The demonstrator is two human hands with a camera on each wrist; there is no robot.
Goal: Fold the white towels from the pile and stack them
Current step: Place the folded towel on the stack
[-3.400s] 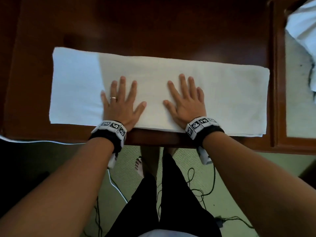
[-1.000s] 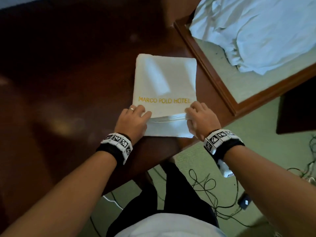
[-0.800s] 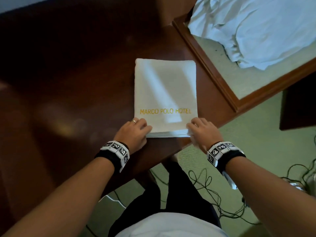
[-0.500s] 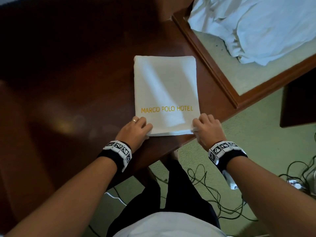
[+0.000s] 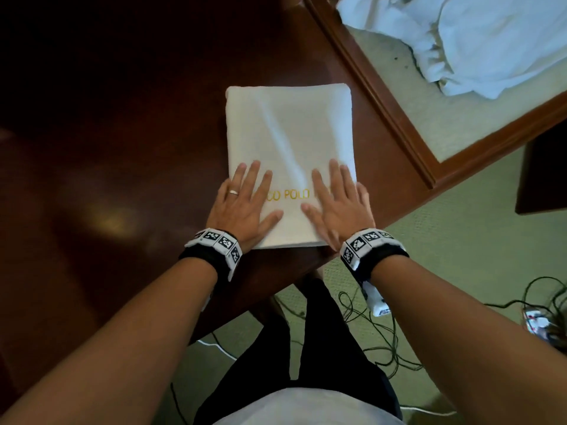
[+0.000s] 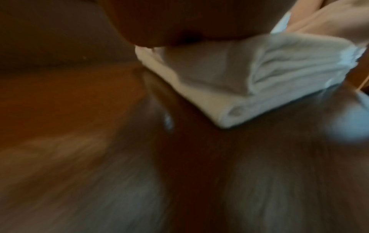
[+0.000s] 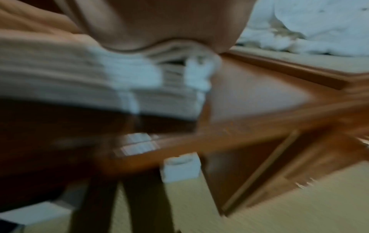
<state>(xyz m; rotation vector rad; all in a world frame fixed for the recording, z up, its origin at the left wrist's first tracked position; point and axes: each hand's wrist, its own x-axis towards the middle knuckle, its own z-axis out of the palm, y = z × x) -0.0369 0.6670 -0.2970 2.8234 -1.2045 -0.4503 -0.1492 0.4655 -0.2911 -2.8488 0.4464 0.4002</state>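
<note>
— What changed just now?

— A moment ago you were pinching the near edge of the folded towel; now your left hand and right hand lie flat on it, fingers straight and spread, holding nothing.

— Where does it sit?

— On the dark table, near the corner closest to you, layers squared up.

— And the task?

— I'd say this one is folded. The pile on the bed beyond the table looks untouched, so fetch the next.
</note>
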